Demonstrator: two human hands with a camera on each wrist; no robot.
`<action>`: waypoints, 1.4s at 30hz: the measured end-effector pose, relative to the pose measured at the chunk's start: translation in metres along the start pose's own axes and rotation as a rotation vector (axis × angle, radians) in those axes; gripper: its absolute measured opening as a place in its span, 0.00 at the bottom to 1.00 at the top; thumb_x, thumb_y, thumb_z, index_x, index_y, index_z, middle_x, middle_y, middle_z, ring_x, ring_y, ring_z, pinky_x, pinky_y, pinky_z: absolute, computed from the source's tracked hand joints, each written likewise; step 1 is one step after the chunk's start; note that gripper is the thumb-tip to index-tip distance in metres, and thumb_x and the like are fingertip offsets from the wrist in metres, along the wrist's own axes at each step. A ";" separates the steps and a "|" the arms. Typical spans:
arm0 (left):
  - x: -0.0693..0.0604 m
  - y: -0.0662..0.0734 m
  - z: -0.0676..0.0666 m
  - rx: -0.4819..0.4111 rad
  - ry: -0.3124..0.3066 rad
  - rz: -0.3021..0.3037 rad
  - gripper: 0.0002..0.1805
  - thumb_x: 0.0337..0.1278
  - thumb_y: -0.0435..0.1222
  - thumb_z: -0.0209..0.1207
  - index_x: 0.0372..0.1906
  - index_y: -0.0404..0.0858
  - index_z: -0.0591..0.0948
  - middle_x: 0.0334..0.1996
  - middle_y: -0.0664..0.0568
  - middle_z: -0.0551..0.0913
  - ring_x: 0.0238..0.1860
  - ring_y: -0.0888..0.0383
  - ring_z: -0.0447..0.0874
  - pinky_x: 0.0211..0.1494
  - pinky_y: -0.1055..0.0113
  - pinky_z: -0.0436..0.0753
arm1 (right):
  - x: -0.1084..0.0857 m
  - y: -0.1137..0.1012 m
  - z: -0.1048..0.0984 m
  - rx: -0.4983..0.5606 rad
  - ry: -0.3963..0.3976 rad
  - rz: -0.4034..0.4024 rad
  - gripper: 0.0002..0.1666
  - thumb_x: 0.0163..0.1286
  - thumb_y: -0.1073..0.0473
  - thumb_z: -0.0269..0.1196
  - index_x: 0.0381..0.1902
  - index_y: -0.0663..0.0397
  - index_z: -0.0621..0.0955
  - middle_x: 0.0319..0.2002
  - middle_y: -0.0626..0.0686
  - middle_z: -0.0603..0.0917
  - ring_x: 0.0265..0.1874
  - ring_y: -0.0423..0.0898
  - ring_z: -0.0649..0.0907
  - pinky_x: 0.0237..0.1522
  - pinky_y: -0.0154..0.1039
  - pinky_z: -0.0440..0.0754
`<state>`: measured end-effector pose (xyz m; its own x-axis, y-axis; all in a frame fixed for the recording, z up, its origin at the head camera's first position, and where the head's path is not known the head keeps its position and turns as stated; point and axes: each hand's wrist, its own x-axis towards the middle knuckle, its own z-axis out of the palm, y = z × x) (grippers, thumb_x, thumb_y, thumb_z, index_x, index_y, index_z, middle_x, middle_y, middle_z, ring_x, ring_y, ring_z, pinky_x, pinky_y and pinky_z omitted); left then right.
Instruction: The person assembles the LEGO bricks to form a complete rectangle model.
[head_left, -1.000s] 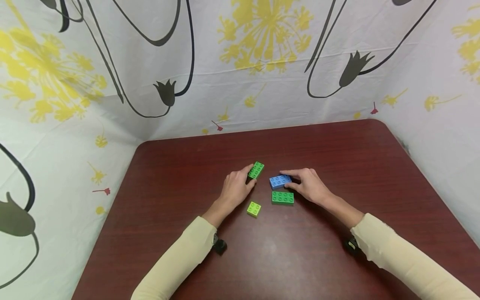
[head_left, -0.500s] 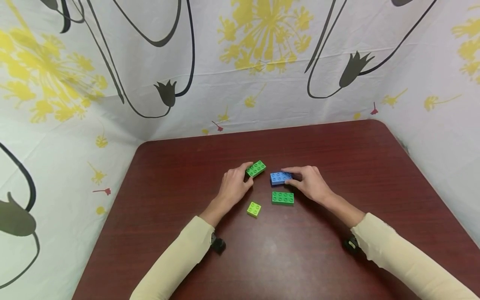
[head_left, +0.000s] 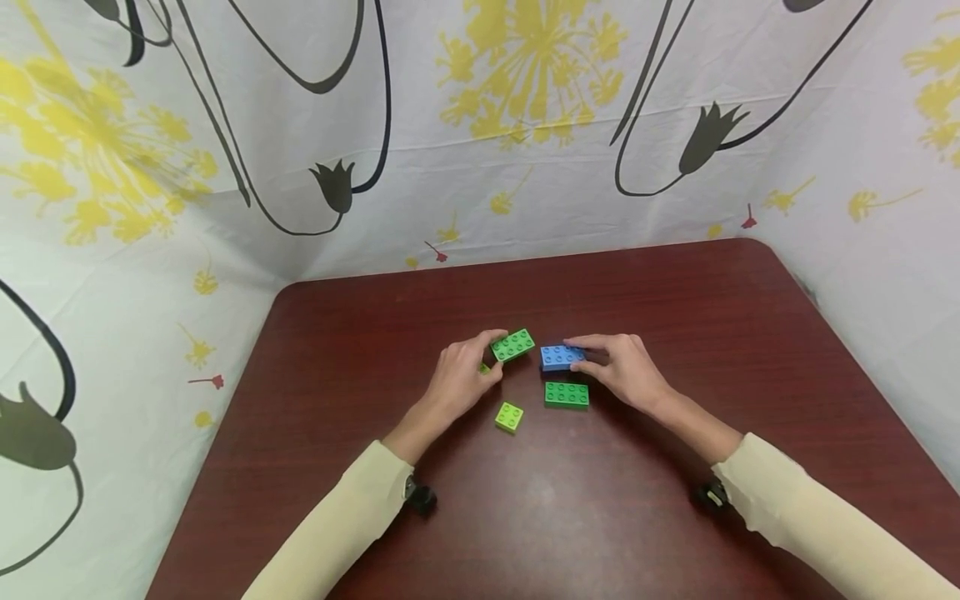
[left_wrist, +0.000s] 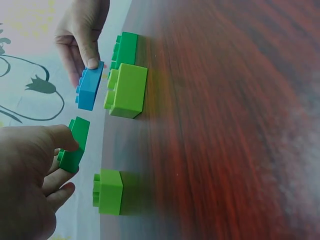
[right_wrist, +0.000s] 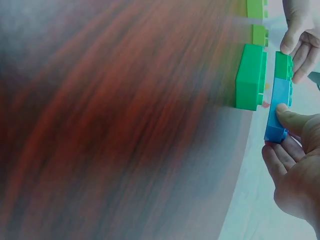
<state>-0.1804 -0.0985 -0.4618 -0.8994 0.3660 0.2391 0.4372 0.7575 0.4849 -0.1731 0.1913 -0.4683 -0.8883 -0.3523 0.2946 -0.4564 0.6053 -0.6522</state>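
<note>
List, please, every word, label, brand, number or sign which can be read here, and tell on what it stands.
No text can be read in any view.
Blue brick, green bricks, lime bricks: any lettering on the studs is too small to read.
Black right-wrist device: a pale mark, too small to read.
Flowered cloth: no lettering visible.

Premises: indoor, enclosed work area; whether home, studio or lab cannot be determined. Creased white sheeting (head_left: 570, 200), printed with yellow blooms (head_left: 487, 29) and dark tulip-like flowers (head_left: 703, 148), surrounds the far side and flanks of a reddish-brown, wood-grained tabletop (head_left: 585, 517).
</note>
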 end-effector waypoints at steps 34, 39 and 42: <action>-0.073 0.006 -0.025 -0.161 -0.173 0.114 0.29 0.61 0.32 0.73 0.67 0.50 0.83 0.48 0.62 0.90 0.21 0.66 0.59 0.29 0.68 0.67 | -0.054 -0.043 0.009 0.064 -0.013 -0.109 0.27 0.59 0.68 0.81 0.57 0.56 0.90 0.55 0.51 0.90 0.49 0.45 0.89 0.44 0.53 0.89; -0.085 0.007 -0.024 -0.199 -0.198 0.127 0.28 0.62 0.31 0.73 0.66 0.49 0.83 0.53 0.61 0.90 0.27 0.59 0.73 0.38 0.66 0.76 | -0.065 -0.045 0.015 0.078 -0.020 -0.096 0.25 0.59 0.67 0.81 0.56 0.55 0.90 0.54 0.50 0.91 0.53 0.47 0.89 0.48 0.50 0.89; -0.091 0.008 -0.024 -0.207 -0.216 0.131 0.28 0.62 0.31 0.73 0.66 0.48 0.83 0.56 0.61 0.89 0.32 0.55 0.79 0.43 0.65 0.77 | -0.071 -0.047 0.017 0.071 -0.022 -0.085 0.26 0.58 0.67 0.81 0.55 0.54 0.91 0.52 0.46 0.91 0.53 0.46 0.89 0.50 0.47 0.88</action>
<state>-0.0953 -0.1381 -0.4596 -0.8058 0.5759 0.1380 0.5209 0.5784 0.6277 -0.0877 0.1758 -0.4706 -0.8451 -0.4160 0.3358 -0.5242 0.5212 -0.6735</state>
